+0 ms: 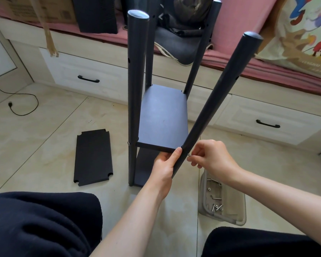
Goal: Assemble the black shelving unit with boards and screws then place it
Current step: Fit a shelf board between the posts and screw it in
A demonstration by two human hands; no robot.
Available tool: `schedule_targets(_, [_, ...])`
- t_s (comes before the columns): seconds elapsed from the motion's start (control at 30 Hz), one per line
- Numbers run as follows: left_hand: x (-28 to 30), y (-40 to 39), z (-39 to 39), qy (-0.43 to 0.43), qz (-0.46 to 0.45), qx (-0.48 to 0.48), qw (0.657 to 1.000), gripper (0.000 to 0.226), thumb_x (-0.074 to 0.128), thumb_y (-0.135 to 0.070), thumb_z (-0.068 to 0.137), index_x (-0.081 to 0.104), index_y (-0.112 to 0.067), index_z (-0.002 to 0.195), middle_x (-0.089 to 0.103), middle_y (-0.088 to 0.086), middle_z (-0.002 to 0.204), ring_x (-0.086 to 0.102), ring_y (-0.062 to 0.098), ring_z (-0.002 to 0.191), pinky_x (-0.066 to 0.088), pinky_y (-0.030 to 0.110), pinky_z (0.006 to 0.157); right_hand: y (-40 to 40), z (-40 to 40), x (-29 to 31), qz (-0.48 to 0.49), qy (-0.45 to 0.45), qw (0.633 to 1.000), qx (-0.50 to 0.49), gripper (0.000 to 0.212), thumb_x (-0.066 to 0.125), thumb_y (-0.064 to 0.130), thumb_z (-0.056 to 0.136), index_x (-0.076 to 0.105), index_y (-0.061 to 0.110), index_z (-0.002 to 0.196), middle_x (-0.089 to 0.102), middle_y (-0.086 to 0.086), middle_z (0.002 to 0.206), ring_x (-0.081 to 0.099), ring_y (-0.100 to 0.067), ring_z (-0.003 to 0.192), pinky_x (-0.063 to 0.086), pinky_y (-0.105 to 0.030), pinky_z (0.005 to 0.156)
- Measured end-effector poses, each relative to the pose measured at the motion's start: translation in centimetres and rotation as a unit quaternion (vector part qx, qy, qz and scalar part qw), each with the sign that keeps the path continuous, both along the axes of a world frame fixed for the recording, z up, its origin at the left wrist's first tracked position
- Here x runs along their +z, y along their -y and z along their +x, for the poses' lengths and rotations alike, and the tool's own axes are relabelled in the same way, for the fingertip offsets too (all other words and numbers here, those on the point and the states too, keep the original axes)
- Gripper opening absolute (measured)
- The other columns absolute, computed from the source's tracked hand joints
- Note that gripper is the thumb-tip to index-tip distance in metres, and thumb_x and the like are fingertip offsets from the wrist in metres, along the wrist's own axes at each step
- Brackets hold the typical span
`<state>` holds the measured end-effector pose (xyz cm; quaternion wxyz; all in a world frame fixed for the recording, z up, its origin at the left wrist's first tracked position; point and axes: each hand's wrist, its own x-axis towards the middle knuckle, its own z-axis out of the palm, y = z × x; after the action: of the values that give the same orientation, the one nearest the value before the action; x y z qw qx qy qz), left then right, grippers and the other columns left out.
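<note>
The black shelving unit stands on the tiled floor with several upright poles and a mounted shelf board (pixel 162 115). A lower board (pixel 143 169) sits near the floor. The near right pole (pixel 217 101) leans outward to the right. My left hand (pixel 164 164) grips this pole from the left, just below the shelf's front corner. My right hand (pixel 211 156) pinches a small silver screw (pixel 189 155) against the pole's right side. A loose black board (pixel 93 156) with notched corners lies flat on the floor to the left.
A clear plastic tray (pixel 235 217) holding several screws and metal sleeves sits on the floor at the right. White drawers (pixel 85 75) under a pink-cushioned bench run behind the unit. A black cable and plug (pixel 10 104) lie at the left. My dark-trousered knees fill the bottom corners.
</note>
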<state>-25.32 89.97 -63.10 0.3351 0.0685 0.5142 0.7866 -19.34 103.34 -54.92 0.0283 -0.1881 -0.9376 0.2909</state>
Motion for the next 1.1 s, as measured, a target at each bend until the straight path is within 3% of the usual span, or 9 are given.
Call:
schedule_targets(0.3, [0.01,-0.11,0.03,0.007,0.013,0.011,1.0,0.043,0.068,-0.044,0.088,0.067,-0.013,0.118,0.074,0.005,0.114,0.069,0.017,0.109,0.046,0.028,0.095,0.08,-0.1,0.47,-0.012,0.021,1.0,0.003,0.018,0.077,0.02,0.084,0.065,0.015,0.071,0.07,0.005,0.061,0.066,-0.009,0.054,0.059,-0.041,0.063])
schedule_targets(0.47, [0.04,-0.05,-0.1,0.001,0.018,0.008,1.0,0.039,0.065,-0.041,0.091,0.068,-0.013,0.118,0.075,0.003,0.112,0.069,0.013,0.107,0.05,0.019,0.087,0.0,0.2,0.47,0.002,0.021,1.0,0.019,0.014,0.072,0.026,0.089,0.069,0.017,0.079,0.071,0.009,0.064,0.065,-0.005,0.062,0.058,-0.039,0.07])
schedule_targets(0.63, [0.07,-0.19,-0.15,0.001,0.02,0.011,1.0,0.037,0.063,-0.036,0.095,0.066,-0.01,0.121,0.073,0.005,0.115,0.068,0.016,0.111,0.046,0.028,0.096,-0.19,0.13,0.38,0.011,0.025,0.999,0.027,0.013,0.07,0.026,0.09,0.07,0.017,0.081,0.071,0.012,0.064,0.064,-0.007,0.063,0.057,-0.039,0.071])
schedule_targets(0.77, [0.21,-0.36,-0.16,-0.004,0.026,0.016,1.0,0.044,0.064,-0.039,0.091,0.064,-0.008,0.123,0.073,0.006,0.118,0.067,0.016,0.112,0.046,0.027,0.097,-0.38,0.01,0.4,0.018,0.02,0.999,0.02,0.011,0.072,0.025,0.088,0.071,0.019,0.08,0.07,0.012,0.064,0.065,-0.009,0.065,0.056,-0.039,0.071])
schedule_targets(0.9, [0.04,-0.52,-0.19,-0.005,0.025,0.014,1.0,0.035,0.059,-0.032,0.099,0.062,-0.008,0.125,0.071,0.007,0.12,0.067,0.017,0.114,0.047,0.028,0.099,-0.46,-0.13,0.52,0.019,0.027,0.999,0.022,0.008,0.073,0.029,0.087,0.072,0.022,0.083,0.07,0.013,0.063,0.066,-0.009,0.069,0.056,-0.04,0.072])
schedule_targets(1.1, [0.23,-0.7,-0.05,-0.012,0.015,0.02,1.0,0.046,0.062,-0.041,0.092,0.062,-0.008,0.124,0.071,0.008,0.119,0.066,0.019,0.115,0.046,0.034,0.105,-0.75,-0.05,0.76,0.032,0.025,0.999,0.032,0.008,0.073,0.034,0.087,0.074,0.027,0.088,0.069,0.013,0.061,0.066,-0.01,0.07,0.055,-0.04,0.073])
